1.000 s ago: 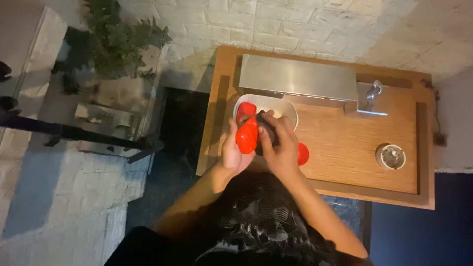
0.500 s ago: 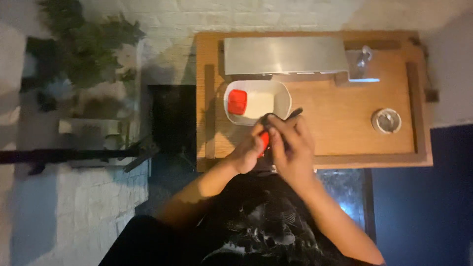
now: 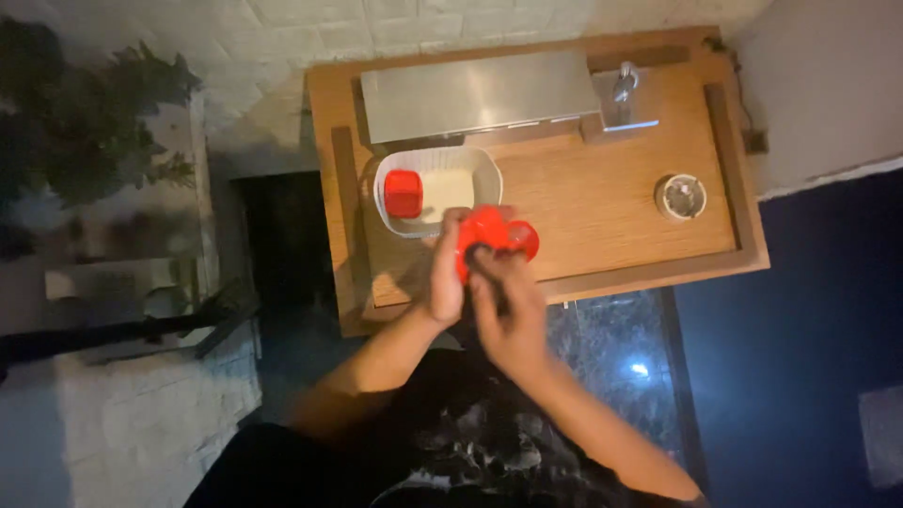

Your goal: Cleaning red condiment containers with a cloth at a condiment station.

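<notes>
**Both hands on a red thing over the wooden tray**

Looking straight down here. The left hand [image 3: 446,273] is wrapped around a red object [image 3: 485,235], fingers curled on its left side, so that's a closed grip on it. The right hand [image 3: 503,301] comes up from below and touches the same red thing from underneath. It's blurry, so I can't tell whether its fingers are really clamped on it or just pressing against it. There's something dark at the spot where the right fingers meet the red, too smeared to say what it is.

The red object sits above the front edge of the wooden tray [image 3: 602,198], just right of the white tub [image 3: 487,174]. A second rounded red bit [image 3: 523,239] pokes out on its right side; can't tell if it's a separate piece or part of the same thing.

Inside the white tub, in its left end, lies a small red cup [image 3: 403,194]. The rest of the tub looks pale and bare.

At the back of the tray there's a long flat metal block [image 3: 480,92], and next to it on the right a metal fitting [image 3: 623,89] with a little knob. Further right, well apart from the hands, a small round metal dish [image 3: 679,196].

Off to the left of the tray, a leafy plant [image 3: 85,132] against the white brick wall [image 3: 282,38].
</notes>
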